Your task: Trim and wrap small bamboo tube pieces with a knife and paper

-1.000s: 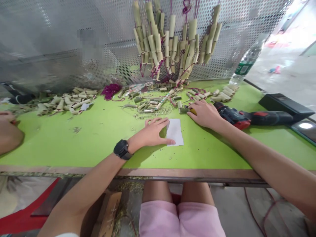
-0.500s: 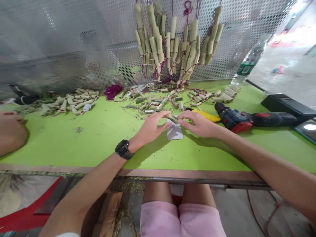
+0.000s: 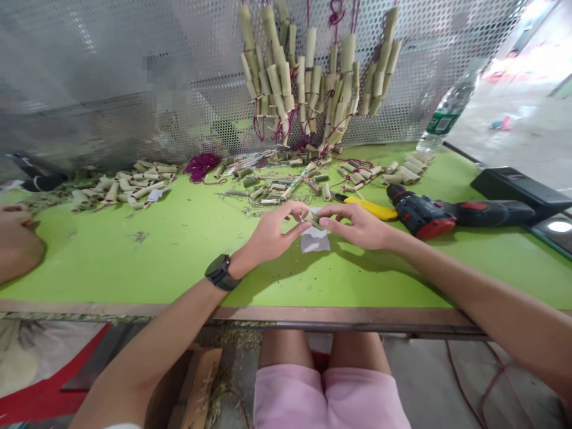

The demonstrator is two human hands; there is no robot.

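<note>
One clear bottle (image 3: 447,116) with a green label stands at the far right of the tabletop (image 3: 156,256), beside the perforated metal panel (image 3: 196,107); from where I stand, I cannot tell whether it holds liquid. Below the tabletop's front edge, at the person's left, is a brown carton or board (image 3: 200,387) bearing pale scraps; its interior is not visible to me.

The bamboo piece (image 3: 313,220) under handling is held just above a white paper sheet (image 3: 315,244), near the middle of the tabletop. The left hand (image 3: 274,231) has its grip nearly closed, thumb and fingers pinching one end. The right hand (image 3: 357,226) has its grip likewise closed on the other end.

Fingers cover both ends of the piece, so its bore cannot be examined. The sheet's upper part is partly covered by the hands and the piece. A yellow-handled tool (image 3: 373,207) lies beyond the right hand, near a cordless drill (image 3: 422,211); the tool's tip is too small to identify. A co-worker's arm (image 3: 18,250) is cut off at the left, its hand indistinct. Upper strings of the hanging bamboo bundles (image 3: 279,71) run out of sight.
</note>
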